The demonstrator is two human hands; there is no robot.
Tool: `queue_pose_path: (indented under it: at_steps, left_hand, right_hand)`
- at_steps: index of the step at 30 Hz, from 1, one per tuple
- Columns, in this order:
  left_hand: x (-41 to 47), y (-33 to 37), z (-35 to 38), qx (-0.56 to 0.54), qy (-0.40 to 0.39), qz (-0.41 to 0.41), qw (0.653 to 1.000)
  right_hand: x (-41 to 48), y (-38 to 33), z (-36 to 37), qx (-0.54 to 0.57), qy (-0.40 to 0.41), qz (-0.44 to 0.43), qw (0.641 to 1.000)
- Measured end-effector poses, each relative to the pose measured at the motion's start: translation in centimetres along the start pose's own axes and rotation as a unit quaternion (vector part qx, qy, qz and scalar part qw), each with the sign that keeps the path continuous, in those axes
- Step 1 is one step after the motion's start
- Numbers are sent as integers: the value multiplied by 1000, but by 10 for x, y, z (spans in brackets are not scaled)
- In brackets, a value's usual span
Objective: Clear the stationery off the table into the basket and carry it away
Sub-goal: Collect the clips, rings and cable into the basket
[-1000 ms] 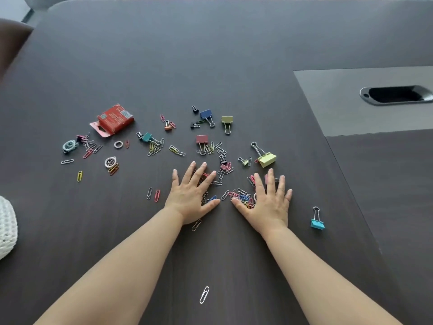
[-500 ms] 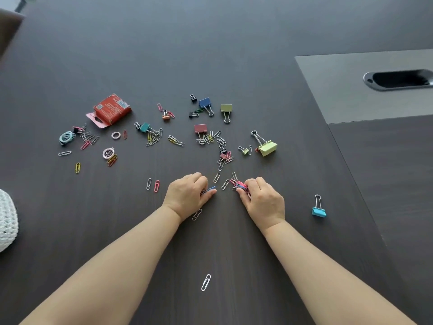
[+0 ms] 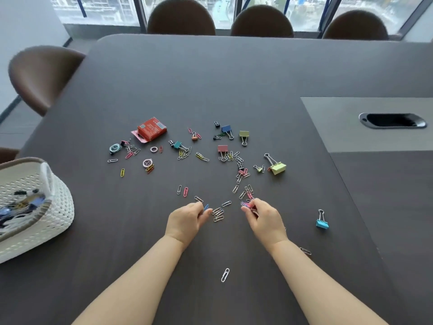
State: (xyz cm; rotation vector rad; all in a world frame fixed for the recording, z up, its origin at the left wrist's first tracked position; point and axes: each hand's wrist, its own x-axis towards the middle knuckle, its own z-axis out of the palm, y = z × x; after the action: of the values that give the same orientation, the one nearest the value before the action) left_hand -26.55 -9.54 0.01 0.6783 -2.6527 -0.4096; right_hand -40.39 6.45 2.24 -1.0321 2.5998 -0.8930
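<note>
On the near centre of the dark wood-grain table (image 3: 210, 90), both hands have changed from flat, spread palms a second ago to curled grips. The left hand (image 3: 185, 221) is closed round a few coloured wire paper clips (image 3: 206, 206), with one blue clip showing at the fingertips. The right hand (image 3: 264, 219) pinches a pink-and-blue bunch of clips (image 3: 246, 204). A small silver group of clips (image 3: 218, 214) lies uncollected between the hands. The white perforated plastic basket (image 3: 61, 207), already holding stationery, stands well apart at the left. The handful appears gathered, and transfer to the basket is the likely next step. The red cardboard box (image 3: 151, 131) and the yellow metal binder clip (image 3: 277, 167) remain on the table.
</note>
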Motion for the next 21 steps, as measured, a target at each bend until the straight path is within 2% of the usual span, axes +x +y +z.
queue_pose_path:
  at_steps: [7, 12, 16, 21]
  left_hand:
    - [-42, -65, -108, -103, 86, -79, 988]
    - [-60, -133, -210, -53, 160, -81, 982]
    - [-71, -194, -265, -34, 144, -98, 984]
    - [-93, -257, -281, -5, 85, -142, 986]
  right_hand:
    - [-14, -108, 22, 96, -34, -51, 993]
    - [-12, -213, 57, 143, -30, -113, 983]
    - [-12, -290, 89, 183, -27, -149, 971]
    - [-17, -350, 126, 177, -26, -187, 966]
